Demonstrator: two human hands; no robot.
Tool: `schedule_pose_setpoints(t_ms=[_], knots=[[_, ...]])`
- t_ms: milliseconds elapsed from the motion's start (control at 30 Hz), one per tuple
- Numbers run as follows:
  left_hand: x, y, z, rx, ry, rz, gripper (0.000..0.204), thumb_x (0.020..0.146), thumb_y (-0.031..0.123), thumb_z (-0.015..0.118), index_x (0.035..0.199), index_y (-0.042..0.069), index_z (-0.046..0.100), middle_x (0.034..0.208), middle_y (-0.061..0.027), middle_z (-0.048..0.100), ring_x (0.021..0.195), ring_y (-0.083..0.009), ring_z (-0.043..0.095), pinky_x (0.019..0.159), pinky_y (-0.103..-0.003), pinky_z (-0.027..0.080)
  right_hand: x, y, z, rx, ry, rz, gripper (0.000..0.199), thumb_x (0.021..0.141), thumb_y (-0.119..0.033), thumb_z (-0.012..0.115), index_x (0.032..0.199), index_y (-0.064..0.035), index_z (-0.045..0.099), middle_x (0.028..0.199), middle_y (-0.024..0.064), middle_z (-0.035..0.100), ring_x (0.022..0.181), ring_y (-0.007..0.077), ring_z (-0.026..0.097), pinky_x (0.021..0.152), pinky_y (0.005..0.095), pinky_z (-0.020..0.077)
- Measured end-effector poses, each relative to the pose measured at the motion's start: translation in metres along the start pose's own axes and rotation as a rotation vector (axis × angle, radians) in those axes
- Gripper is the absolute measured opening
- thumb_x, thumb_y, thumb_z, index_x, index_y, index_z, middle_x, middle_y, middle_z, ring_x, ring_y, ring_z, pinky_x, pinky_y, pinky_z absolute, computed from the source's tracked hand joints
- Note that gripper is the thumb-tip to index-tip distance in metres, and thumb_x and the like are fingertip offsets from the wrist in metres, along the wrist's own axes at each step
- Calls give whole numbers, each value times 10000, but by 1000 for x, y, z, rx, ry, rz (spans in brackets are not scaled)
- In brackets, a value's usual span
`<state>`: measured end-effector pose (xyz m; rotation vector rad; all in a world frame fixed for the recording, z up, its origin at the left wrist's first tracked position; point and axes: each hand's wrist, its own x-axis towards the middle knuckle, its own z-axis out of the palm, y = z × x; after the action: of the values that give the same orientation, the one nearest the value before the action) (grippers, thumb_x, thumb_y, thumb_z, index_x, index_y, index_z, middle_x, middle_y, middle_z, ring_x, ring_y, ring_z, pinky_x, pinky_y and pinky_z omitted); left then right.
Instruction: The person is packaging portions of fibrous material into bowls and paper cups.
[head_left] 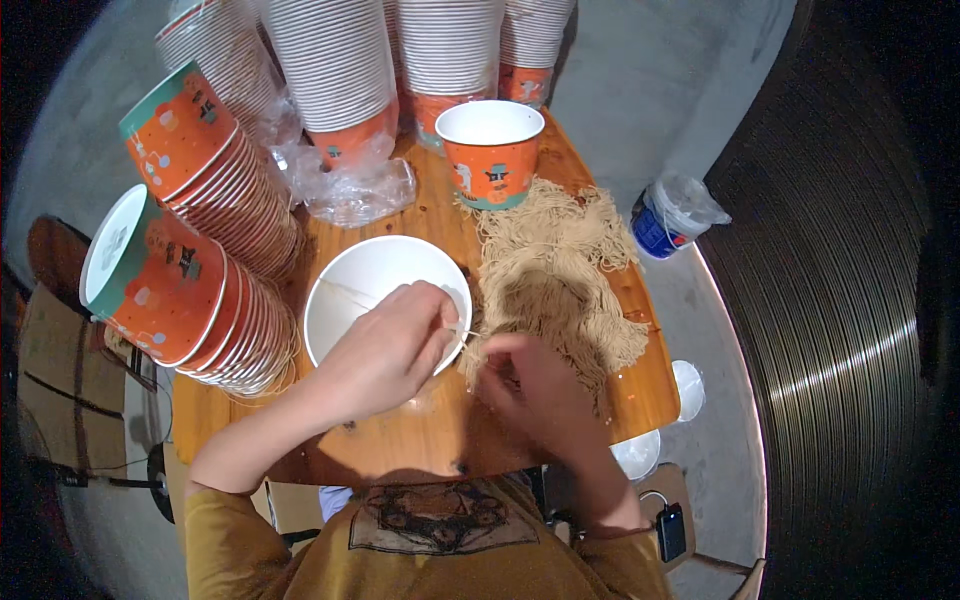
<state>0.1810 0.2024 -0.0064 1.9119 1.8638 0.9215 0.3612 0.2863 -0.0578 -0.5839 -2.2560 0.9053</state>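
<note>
A white paper bowl (372, 280) stands on the wooden table (420, 440), with a few noodle strands lying inside it. My left hand (385, 350) reaches over the bowl's near rim and pinches thin noodle strands between its fingertips. My right hand (530, 385) rests at the near edge of a heap of pale dry noodles (555, 265) and grips a bunch of them. The strands stretch between both hands. An upright orange printed paper cup (490, 150) stands behind the heap.
Stacks of orange paper bowls (195, 250) lie on their sides at the table's left. More stacked cups in clear plastic (345, 100) stand at the back. A blue and white container (668, 215) sits on the floor to the right. White lids (688, 388) lie below the table's right edge.
</note>
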Motion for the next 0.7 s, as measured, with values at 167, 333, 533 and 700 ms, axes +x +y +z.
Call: schedule_pose_setpoints(t_ms=[167,333,533,700], knots=[[-19,12,-12,4,-186,-135,194,869,163,591,961,19,498,867,-149,540,833,-341,545,721,-418,448,11,0,-28,-333,18,-218,133,816,-76,636,941,-77,591,876,113,581,764,296,597,678,366,498],[-45,7,-17,224,-71,62,160,827,100,617,968,45,563,881,-109,551,860,-302,551,760,-403,453,37,-3,-21,-322,93,-377,122,799,-60,642,919,-75,627,841,105,590,739,284,596,648,370,489],[-58,-12,-26,175,64,46,136,842,77,574,974,48,589,869,-108,557,905,-302,538,857,-391,393,56,-2,19,-355,73,-579,140,757,-41,672,889,-75,639,744,70,598,679,252,587,588,360,465],[-47,-9,1,-33,312,-137,142,879,189,579,905,50,568,781,-46,583,760,-201,589,974,-382,290,57,-10,39,-260,163,-488,69,774,-55,666,835,-79,646,729,61,607,625,237,572,559,354,462]])
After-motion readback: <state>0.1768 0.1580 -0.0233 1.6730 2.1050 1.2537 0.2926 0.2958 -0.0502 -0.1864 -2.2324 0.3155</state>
